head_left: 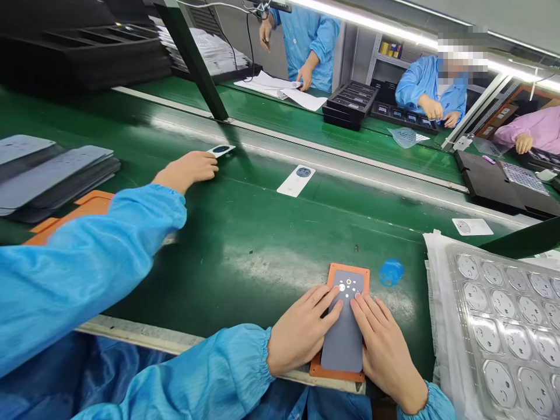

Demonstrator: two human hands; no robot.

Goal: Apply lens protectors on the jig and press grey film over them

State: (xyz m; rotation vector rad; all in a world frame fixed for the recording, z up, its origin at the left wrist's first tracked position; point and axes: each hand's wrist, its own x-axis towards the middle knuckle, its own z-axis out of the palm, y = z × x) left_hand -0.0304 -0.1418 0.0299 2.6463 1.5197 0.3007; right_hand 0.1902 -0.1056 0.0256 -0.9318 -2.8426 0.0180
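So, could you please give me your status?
Left hand, right hand: both on the grey panel. Panel on orange base. Only hands overlap it; blue patch lies apart.

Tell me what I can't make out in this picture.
All in the head view:
Gray panel: edges partly covered by the left hand and right hand.
Orange fixture: middle hidden under the panel.
Clear tray: right side cut off by the right edge.
Black stack: blurred, cut off by the left edge.
Papers: any print too small to read.
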